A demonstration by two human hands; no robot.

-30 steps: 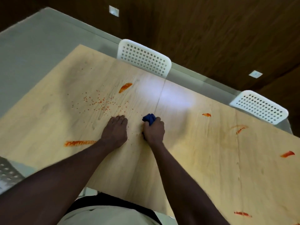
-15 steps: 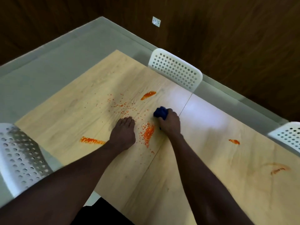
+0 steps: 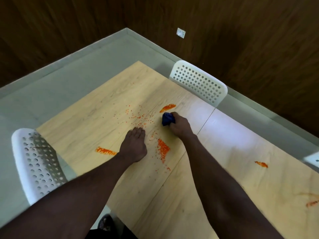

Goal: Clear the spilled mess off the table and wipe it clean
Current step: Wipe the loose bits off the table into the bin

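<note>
On the light wooden table (image 3: 172, 195) my right hand (image 3: 179, 125) is closed around a bunched dark blue cloth (image 3: 167, 119), pressed to the surface. My left hand (image 3: 134, 145) lies flat, palm down, fingers together, holding nothing. Between the two hands is a small heap of orange grains (image 3: 163, 149). Loose orange grains (image 3: 139, 118) are scattered just beyond my left fingertips. Orange smears mark the table: one past the cloth (image 3: 167, 107), one left of my left wrist (image 3: 106, 150), one to the right (image 3: 261, 164) and one at the right edge (image 3: 312, 203).
A white perforated chair (image 3: 198, 82) stands at the table's far side. Another white perforated chair (image 3: 38, 163) stands at its left end. Grey floor surrounds the table, with dark wood walls behind. A seam (image 3: 205, 121) runs across the tabletop right of my right hand.
My right hand with the cloth has moved away from me and leftward over the table. A heap of gathered orange grains now shows between the hands. The view has swung left.
</note>
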